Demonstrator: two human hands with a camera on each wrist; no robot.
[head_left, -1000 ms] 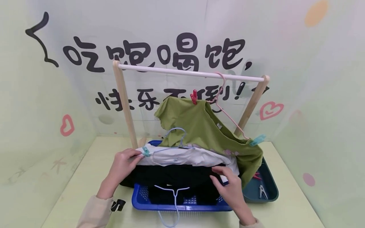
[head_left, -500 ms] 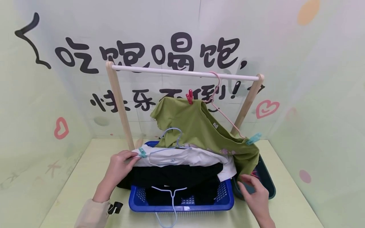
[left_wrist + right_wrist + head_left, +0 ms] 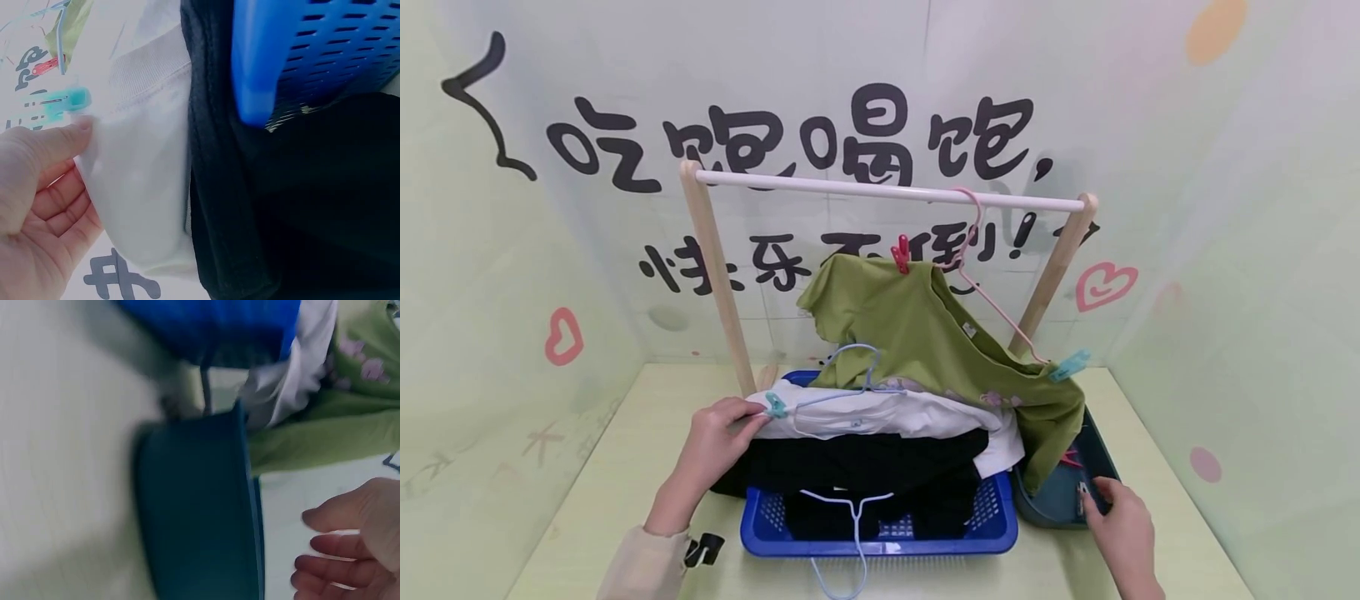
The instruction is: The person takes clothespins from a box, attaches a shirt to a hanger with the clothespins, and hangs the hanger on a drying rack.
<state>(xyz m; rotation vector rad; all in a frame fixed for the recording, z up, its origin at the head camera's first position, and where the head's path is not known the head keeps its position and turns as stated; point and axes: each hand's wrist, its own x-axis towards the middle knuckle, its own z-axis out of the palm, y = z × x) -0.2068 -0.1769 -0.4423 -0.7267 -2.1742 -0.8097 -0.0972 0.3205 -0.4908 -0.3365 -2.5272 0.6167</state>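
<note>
White T-shirt (image 3: 925, 414) lies across the far part of a blue perforated basket (image 3: 880, 547), near the middle of the table (image 3: 610, 475). A light blue hanger (image 3: 867, 385) shows at its neckline, hook upward. The person's left hand (image 3: 718, 435) pinches the shirt's left edge between thumb and fingers, just beside a teal clothespin (image 3: 776, 405). The right hand (image 3: 1123, 521) is at the near right, at a dark green tray (image 3: 1047, 504); its fingers are loosely bent and no grasped item is visible. A pale clothespin (image 3: 1081, 500) is right at the thumb tip; contact cannot be determined. A red clothespin (image 3: 1070, 457) lies farther back in the same tray. Black garments (image 3: 865, 462) lie on the near side of the shirt, over and in the basket, with a second light blue hanger (image 3: 855, 525) extending over the near rim. On the far side, an olive green T-shirt (image 3: 880, 308) hangs tilted, its right side lower, on a pink hanger (image 3: 992, 304) hooked over the white rod (image 3: 850, 187) of a wooden-sided rack. A red peg (image 3: 900, 254) and a turquoise peg (image 3: 1070, 367) are fixed at its shoulders. Black lettering (image 3: 880, 112) marks the far wall.
</note>
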